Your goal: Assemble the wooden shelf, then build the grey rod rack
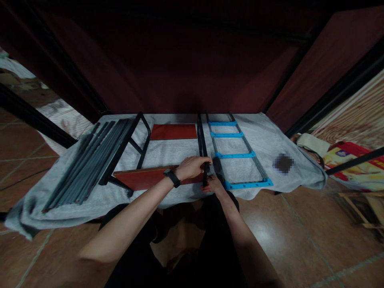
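Note:
My left hand, with a black watch on its wrist, has its fingers closed over the near end of an upright black metal frame. Just below it, my right hand grips the same frame low down, its fingertips partly hidden. A reddish-brown board stands on edge and runs from a second black metal frame on the left to the one in my hands. Behind it, another reddish-brown board spans the gap between the two frames. How the parts join under my hands cannot be made out.
All this rests on a grey cloth. Several grey metal tubes lie at the left. A grey rack with blue crossbars lies to the right. A dark red panel rises behind. A yellow and red bag sits far right.

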Motion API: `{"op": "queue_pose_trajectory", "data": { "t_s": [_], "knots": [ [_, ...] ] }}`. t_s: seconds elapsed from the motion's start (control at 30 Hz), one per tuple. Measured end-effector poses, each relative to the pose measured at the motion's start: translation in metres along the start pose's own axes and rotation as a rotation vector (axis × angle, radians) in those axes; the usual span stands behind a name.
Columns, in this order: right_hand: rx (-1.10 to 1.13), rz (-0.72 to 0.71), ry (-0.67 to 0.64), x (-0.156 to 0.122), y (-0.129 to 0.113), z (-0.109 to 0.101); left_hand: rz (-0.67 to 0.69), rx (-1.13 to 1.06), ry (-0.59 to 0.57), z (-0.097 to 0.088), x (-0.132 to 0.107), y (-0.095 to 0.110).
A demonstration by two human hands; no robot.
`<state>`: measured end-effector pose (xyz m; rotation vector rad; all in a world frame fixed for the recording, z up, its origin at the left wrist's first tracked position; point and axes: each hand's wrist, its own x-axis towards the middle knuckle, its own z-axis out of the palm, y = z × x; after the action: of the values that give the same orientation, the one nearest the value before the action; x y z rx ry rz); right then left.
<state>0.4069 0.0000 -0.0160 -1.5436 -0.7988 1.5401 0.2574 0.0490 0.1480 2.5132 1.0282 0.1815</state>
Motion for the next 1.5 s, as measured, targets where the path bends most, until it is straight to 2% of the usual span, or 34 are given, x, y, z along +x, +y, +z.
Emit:
{"op": "queue_pose_trajectory", "data": {
  "t_s": [0.17,0.37,0.57,0.73,0.9,0.97,1.03,1.17,1.3,1.4,1.5],
  "knots": [
    [0.034,0.113,0.022,0.0,0.0,0.0,0.02,0.007,0.011,0.003,0.001,-0.003],
    [0.021,0.121,0.046,0.001,-0.001,0.003,0.022,0.015,0.009,0.003,0.001,-0.004],
    [-0.02,0.117,0.011,-0.005,-0.007,0.003,0.027,0.014,0.006,0.002,0.001,-0.004],
    [-0.286,0.085,0.07,-0.013,-0.011,0.007,0.024,0.014,-0.002,0.003,0.001,-0.004],
    [-0.726,0.007,0.217,-0.026,-0.019,0.009,0.022,0.044,-0.02,0.009,0.002,-0.001],
    [-0.82,-0.037,0.315,-0.03,-0.019,0.008,0.012,0.074,-0.015,0.012,0.001,0.001],
    [-0.788,-0.104,0.385,-0.032,-0.018,0.004,0.003,0.104,-0.006,0.016,0.0,0.002],
    [-0.493,-0.351,0.458,-0.038,-0.017,-0.005,0.024,0.164,0.008,0.02,-0.005,0.002],
    [-0.289,-0.615,0.53,-0.051,-0.035,-0.005,0.079,0.248,0.094,0.019,-0.015,0.002],
    [-0.299,-0.76,0.539,-0.065,-0.059,0.002,0.114,0.246,0.208,0.015,-0.036,0.001],
    [-0.432,-0.924,0.516,-0.081,-0.083,0.013,0.132,0.184,0.362,0.013,-0.079,-0.005]
  ]
}}
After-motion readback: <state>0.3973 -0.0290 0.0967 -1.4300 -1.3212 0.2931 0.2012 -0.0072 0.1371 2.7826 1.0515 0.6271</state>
